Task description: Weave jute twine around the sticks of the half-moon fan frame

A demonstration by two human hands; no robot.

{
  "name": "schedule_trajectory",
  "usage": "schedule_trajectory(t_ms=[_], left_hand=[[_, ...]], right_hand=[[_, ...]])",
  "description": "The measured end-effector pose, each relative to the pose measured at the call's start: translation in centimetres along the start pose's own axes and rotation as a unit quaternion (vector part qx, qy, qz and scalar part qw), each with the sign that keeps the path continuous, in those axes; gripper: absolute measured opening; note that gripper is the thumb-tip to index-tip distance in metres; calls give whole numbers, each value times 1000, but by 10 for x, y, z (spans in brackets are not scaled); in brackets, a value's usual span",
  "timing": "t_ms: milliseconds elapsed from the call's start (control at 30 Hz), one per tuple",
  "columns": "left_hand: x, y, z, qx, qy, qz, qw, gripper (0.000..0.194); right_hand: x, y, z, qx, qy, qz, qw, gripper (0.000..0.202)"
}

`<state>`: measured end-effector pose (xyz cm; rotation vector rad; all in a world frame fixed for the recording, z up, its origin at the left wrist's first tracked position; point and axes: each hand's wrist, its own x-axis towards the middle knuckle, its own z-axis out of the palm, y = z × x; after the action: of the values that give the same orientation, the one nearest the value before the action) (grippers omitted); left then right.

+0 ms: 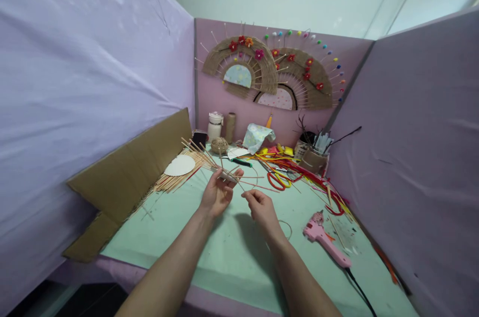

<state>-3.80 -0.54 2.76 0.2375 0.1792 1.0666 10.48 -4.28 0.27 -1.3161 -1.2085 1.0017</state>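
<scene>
1. Head view: the step seems to be working cord [241, 187] through the stick frame [226, 175]; next calls for an even pull.
2. The left hand [218, 195] holds the frame, its thin sticks splaying beyond the fingers.
3. The right hand [261, 205], just beside, pinches the cord.

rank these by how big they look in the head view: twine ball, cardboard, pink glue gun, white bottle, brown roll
Largest to smallest:
1. Cardboard
2. Pink glue gun
3. White bottle
Last, unranked: twine ball and brown roll, one wider, one taller, too alike overall to separate.
</scene>
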Motion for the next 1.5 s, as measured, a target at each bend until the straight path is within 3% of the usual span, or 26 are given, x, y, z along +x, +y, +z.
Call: schedule_trajectory(t_ms=[200, 533, 700, 900, 1067, 1233, 1500], left_hand=[[-7, -7, 2, 14, -38, -69, 997, 27], [-6, -8, -10, 101, -74, -62, 990, 32], [-6, -7, -7, 106, -83, -64, 989, 32], [-4, -6, -6, 109, -90, -74, 987, 36], [-6, -7, -3, 144, -91, -98, 980, 38], [-5, -12, -5, 207, -69, -99, 971, 37], [1, -16, -17, 262, -51, -129, 955, 32]], right_hand=[[-6, -1, 1, -31, -40, -7, 999, 28], [-7, -2, -2, 0, 16, -73, 997, 35], [-10, -1, -3, -12, 37, -86, 996, 32], [-6, 8, -8, -51, 12, -103, 993, 21], [-5, 0, -19, -37, 114, -163, 979, 15], [-13, -15, -23, 15, 21, -265, 964, 5], [-15, -15, -22, -42, -6, -273, 961, 10]])
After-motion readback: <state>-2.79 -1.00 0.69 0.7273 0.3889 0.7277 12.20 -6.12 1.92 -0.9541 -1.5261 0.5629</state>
